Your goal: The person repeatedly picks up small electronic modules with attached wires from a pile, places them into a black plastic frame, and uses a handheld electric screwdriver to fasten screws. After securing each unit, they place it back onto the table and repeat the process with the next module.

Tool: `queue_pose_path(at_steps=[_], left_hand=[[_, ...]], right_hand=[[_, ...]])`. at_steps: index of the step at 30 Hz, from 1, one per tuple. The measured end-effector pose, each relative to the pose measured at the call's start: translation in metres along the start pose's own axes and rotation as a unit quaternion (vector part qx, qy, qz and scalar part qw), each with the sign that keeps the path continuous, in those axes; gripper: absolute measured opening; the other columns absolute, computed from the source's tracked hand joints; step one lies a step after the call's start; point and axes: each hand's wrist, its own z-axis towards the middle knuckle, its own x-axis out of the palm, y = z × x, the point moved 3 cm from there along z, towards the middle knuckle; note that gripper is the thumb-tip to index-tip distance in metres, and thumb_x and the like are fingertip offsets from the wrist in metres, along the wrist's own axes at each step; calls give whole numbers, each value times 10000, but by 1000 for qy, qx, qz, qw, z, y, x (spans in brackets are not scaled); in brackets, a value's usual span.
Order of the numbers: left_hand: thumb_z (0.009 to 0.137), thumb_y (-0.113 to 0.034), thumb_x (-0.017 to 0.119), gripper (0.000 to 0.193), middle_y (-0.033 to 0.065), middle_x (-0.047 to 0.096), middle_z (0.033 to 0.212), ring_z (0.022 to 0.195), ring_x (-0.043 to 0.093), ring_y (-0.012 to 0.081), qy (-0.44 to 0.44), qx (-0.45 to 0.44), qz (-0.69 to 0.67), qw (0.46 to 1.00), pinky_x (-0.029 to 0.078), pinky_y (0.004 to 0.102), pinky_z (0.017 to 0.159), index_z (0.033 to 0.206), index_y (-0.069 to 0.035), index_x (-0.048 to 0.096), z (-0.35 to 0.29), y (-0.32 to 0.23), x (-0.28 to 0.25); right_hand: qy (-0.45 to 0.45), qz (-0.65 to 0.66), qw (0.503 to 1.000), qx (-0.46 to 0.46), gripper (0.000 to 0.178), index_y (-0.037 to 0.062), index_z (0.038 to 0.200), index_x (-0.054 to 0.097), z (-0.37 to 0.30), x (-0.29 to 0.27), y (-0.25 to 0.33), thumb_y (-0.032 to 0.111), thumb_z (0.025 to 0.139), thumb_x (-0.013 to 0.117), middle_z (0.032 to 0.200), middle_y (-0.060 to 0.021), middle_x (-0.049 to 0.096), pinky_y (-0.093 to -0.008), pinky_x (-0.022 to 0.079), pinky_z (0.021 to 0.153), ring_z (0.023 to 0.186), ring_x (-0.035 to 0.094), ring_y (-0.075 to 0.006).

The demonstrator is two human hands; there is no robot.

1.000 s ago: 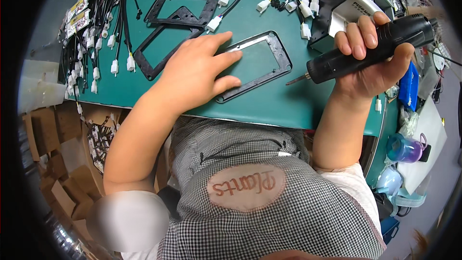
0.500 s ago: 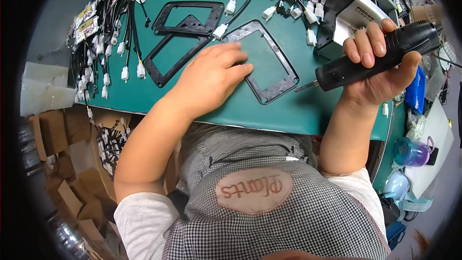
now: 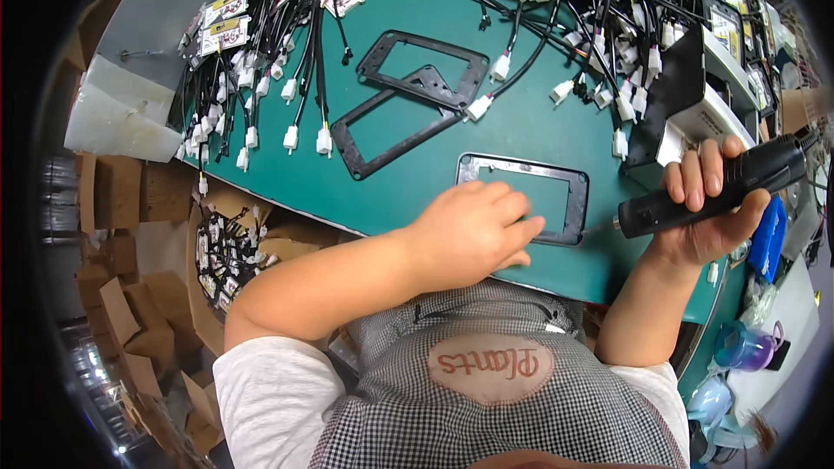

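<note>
A black rectangular plastic frame [image 3: 577, 200] lies on the green mat near the front edge. My left hand [image 3: 476, 233] is closed over its near left corner, fingers curled; that corner is hidden under the hand. My right hand [image 3: 695, 208] is wrapped around a black electric screwdriver [image 3: 725, 188], held tilted just right of the frame. The screwdriver's bit points left toward the frame's near right corner; its tip is blurred, and I cannot tell if it touches. Farther back lie two more black frames, one frame [image 3: 423, 67] overlapping the other frame [image 3: 382, 155].
Bundled black cables with white connectors [image 3: 252, 78] hang over the mat's left side. More cables [image 3: 608, 35] are heaped at the back right, beside a black-and-white metal housing [image 3: 686, 113]. Cardboard boxes [image 3: 130, 195] stand below left. A blue-purple cup [image 3: 749, 346] is at the far right.
The frame has turned to lie lengthwise and come nearer the front edge, with my left hand moving right along with it. My right hand and the screwdriver are slightly lower in view. The view has shifted.
</note>
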Motion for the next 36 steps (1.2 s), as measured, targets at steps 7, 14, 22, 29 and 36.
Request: queue_pose_path(at_steps=[7, 14, 22, 29, 36], left_hand=[[754, -283, 769, 447, 121, 668, 1018, 975, 606, 325, -154, -150, 231, 949, 483, 397, 860, 1133, -70, 666, 38, 141, -116], [839, -263, 662, 518, 144, 574, 1273, 1234, 501, 305, 98, -351, 362, 858, 420, 391, 1028, 1327, -133, 545, 54, 289, -133], [741, -26, 636, 767, 118, 439, 1425, 1355, 383, 308, 312, -350, 469, 749, 404, 411, 1050, 1429, -280, 410, 25, 321, -150], [664, -124, 736, 688, 113, 484, 1374, 1292, 446, 291, 319, -281, 427, 798, 433, 391, 1011, 1314, -194, 524, 44, 312, -161], [779, -251, 664, 492, 145, 626, 1195, 1096, 599, 292, -194, -224, 123, 947, 457, 389, 955, 1227, -69, 575, 37, 310, -186]], right_hand=[[-21, -41, 999, -11, 610, -12, 1210, 448, -2, 4, -1, 456, 880, 661, 776, -42, 500, -305, 468, 563, 593, 515, -141], [-33, -54, 998, -4, 582, 5, 1145, 432, 3, 5, -3, 423, 852, 711, 759, -55, 526, -304, 477, 531, 561, 542, -148], [-39, -57, 998, -10, 587, 28, 1108, 421, 2, 7, -2, 436, 828, 738, 731, -30, 536, -281, 490, 508, 539, 560, -139], [-46, -80, 996, -12, 601, 19, 1124, 419, 2, 5, -5, 442, 832, 731, 736, -35, 540, -292, 488, 517, 538, 556, -142], [-31, -71, 997, -9, 603, 12, 1141, 427, 1, 6, -5, 449, 841, 717, 753, -48, 536, -296, 479, 536, 555, 552, -147]])
